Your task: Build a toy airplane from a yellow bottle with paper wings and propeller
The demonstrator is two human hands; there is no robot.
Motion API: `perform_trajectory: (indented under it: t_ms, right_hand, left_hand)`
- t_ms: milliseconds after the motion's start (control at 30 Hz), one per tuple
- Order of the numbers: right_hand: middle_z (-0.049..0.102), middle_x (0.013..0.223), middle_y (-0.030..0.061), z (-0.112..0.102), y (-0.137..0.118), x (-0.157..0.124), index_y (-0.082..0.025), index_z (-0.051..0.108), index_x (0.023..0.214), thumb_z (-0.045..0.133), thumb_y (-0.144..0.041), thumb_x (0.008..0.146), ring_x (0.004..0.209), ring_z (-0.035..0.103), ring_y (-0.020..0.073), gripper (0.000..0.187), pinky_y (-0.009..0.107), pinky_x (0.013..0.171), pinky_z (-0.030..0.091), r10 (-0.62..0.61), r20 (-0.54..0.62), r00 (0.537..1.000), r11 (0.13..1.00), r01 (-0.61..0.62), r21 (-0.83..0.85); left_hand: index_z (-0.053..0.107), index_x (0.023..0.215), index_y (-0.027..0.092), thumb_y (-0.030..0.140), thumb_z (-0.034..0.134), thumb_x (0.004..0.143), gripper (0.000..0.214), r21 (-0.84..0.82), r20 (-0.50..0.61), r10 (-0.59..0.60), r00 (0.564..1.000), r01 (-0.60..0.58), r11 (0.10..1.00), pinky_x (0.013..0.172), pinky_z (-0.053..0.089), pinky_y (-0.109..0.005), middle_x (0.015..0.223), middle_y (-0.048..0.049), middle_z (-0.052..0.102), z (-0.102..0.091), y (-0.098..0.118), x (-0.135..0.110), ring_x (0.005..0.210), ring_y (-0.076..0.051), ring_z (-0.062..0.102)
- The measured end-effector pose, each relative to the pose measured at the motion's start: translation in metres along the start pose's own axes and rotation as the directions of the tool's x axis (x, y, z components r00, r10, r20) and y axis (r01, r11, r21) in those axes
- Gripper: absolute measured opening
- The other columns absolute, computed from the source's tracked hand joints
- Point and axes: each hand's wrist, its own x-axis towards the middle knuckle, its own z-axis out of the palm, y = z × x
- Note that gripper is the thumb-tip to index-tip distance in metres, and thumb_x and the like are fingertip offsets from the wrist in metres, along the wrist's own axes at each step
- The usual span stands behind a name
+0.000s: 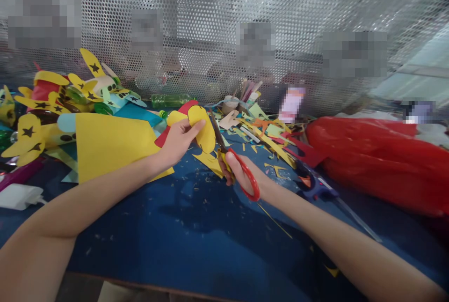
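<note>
My left hand (178, 140) pinches a yellow foam sheet piece (202, 128) with a rounded edge, held up above the blue table (196, 236). My right hand (242, 173) grips red-handled scissors (247, 178), fingers through the loops. The blades point up and away, lying against the right edge of the yellow piece. A strip of the yellow sheet hangs down below the blades, beside my right hand.
A big yellow sheet (108, 147) lies at the left. Behind it stand several yellow craft planes with black stars (31, 136). Paper scraps (270, 140) litter the middle. A red plastic bag (379, 161) fills the right. A perforated metal screen (224, 21) closes the back.
</note>
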Motion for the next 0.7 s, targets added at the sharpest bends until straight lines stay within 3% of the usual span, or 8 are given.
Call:
perform_trajectory:
  t_ms: [233, 700]
  right_hand:
    - [0.049, 0.050, 0.0001, -0.003, -0.008, -0.002, -0.023, 0.040, 0.060, 0.015, -0.082, 0.081, 0.049, 0.052, 0.0153, 0.067, 0.030, 0.053, 0.042, 0.035, 0.038, 0.999, 0.998, -0.033, -0.056]
    - [0.044, 0.053, -0.0014, 0.000, 0.005, 0.000, -0.022, 0.039, 0.061, 0.021, -0.079, 0.084, 0.046, 0.050, 0.0139, 0.063, 0.029, 0.049, 0.043, 0.034, 0.031, 0.999, 0.999, -0.033, -0.018]
  left_hand:
    - [0.069, 0.076, 0.017, 0.053, 0.067, 0.076, 0.036, 0.127, -0.074, 0.086, 0.994, -0.076, 0.989, 0.063, 0.053, -0.028, 0.072, -0.0039, 0.070, -0.003, 0.004, 0.000, 0.066, -0.016, 0.064]
    - [0.067, 0.068, 0.018, 0.054, 0.065, 0.077, 0.037, 0.187, -0.081, 0.085, 0.993, -0.069, 0.980, 0.060, 0.052, -0.027, 0.066, -0.0027, 0.068, -0.003, 0.005, -0.001, 0.064, -0.016, 0.064]
